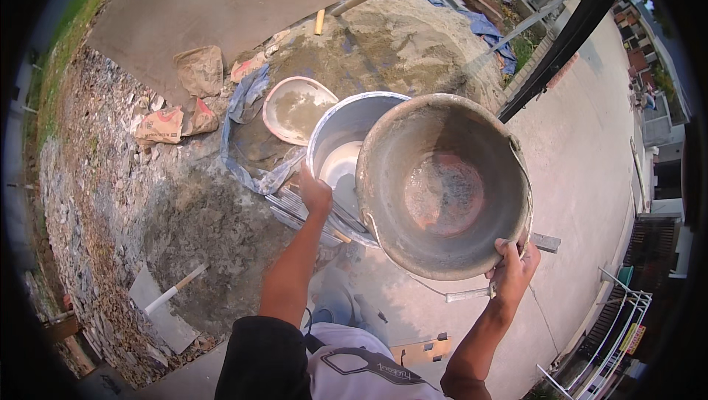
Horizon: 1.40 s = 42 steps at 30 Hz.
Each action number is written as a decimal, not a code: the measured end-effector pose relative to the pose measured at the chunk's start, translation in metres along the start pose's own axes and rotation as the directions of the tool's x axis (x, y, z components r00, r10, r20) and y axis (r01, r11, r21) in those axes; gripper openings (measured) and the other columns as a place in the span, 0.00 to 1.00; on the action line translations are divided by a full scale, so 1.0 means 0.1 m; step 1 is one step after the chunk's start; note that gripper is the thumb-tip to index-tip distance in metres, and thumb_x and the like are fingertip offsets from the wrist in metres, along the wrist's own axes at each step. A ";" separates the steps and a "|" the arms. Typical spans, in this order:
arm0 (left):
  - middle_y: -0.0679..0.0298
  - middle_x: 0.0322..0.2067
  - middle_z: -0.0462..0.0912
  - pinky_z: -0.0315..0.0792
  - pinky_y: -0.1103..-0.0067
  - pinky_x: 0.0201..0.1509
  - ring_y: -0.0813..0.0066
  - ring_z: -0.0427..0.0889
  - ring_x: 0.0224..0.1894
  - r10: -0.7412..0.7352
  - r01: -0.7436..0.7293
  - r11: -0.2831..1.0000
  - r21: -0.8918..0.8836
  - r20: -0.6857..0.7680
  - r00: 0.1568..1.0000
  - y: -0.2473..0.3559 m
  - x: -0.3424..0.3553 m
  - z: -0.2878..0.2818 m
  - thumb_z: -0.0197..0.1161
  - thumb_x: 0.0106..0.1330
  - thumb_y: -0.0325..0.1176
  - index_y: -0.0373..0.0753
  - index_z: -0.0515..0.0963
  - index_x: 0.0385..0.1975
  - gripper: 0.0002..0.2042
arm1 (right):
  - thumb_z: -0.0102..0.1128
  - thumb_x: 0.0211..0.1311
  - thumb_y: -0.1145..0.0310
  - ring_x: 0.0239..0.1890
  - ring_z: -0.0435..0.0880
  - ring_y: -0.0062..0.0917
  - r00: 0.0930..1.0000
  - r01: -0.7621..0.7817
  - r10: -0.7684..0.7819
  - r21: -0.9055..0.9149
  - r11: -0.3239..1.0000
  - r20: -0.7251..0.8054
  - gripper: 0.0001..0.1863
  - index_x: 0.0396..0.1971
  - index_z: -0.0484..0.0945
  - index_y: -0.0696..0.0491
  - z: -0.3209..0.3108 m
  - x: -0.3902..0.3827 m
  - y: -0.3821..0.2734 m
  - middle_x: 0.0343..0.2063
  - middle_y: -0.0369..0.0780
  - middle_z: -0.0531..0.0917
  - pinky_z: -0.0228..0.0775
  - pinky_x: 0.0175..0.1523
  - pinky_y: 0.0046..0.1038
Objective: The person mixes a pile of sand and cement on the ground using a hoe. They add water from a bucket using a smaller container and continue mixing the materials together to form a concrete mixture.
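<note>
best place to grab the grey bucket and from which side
Probably its handle grip, from the near side with fingers curled under: it shows beyond the near rim of the tilted bucket, just left of the right hand, and its straight bar shape suits a closed fist.

tilted grey bucket (446, 186) (grimy inside)

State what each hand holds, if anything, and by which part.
Right hand: grey round bucket, by its lower right rim. Left hand: on left rim of white round bucket; grip unclear.
</note>
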<state>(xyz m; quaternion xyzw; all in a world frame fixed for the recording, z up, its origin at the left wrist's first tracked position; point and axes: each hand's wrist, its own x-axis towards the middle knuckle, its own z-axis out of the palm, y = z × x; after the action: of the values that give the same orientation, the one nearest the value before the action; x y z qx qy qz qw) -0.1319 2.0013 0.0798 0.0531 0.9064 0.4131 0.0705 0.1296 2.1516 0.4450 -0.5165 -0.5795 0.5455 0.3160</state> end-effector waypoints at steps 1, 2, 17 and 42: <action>0.43 0.61 0.70 0.64 0.59 0.66 0.43 0.70 0.61 -0.011 0.011 1.000 -0.002 0.003 1.000 0.01 0.02 -0.03 0.55 0.59 0.21 0.35 0.55 0.71 0.36 | 0.57 0.57 0.77 0.14 0.71 0.16 1.000 -0.016 0.015 0.043 0.999 0.026 0.10 0.37 0.77 0.64 0.05 0.06 -0.05 0.21 0.36 0.76 0.60 0.15 0.20; 0.43 0.61 0.71 0.64 0.59 0.66 0.43 0.70 0.61 0.003 -0.003 1.000 0.001 -0.021 1.000 -0.05 0.02 -0.04 0.55 0.59 0.22 0.34 0.55 0.71 0.35 | 0.56 0.57 0.77 0.14 0.71 0.17 0.998 -0.031 0.026 0.091 0.995 0.055 0.09 0.38 0.77 0.64 0.11 0.11 -0.08 0.21 0.36 0.76 0.60 0.15 0.20; 0.55 0.56 0.75 0.69 0.63 0.62 0.58 0.77 0.56 -0.020 0.563 -0.275 -0.779 0.590 0.807 1.70 -1.08 -1.34 0.58 0.71 0.35 0.35 0.62 0.66 0.26 | 0.47 0.77 0.54 0.19 0.77 0.20 0.790 -0.179 0.042 0.165 0.970 0.611 0.21 0.45 0.79 0.58 0.64 0.97 0.55 0.23 0.36 0.78 0.74 0.22 0.21; 0.55 0.57 0.73 0.75 0.68 0.60 0.61 0.76 0.57 -0.816 -0.201 0.083 -0.976 -0.182 0.548 1.65 -3.22 -1.23 0.53 0.49 0.12 0.35 0.62 0.65 0.36 | 0.59 0.57 0.69 0.36 0.89 0.38 0.068 0.933 0.290 0.041 -0.356 0.955 0.08 0.29 0.88 0.51 0.96 2.54 0.00 0.29 0.46 0.88 0.81 0.40 0.38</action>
<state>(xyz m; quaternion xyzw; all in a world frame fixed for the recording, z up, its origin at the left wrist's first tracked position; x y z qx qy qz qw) 0.1705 1.9683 0.3115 -0.4055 0.3392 0.8282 -0.1861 -0.0273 2.3624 0.3756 0.1691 -0.9496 -0.1202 -0.2350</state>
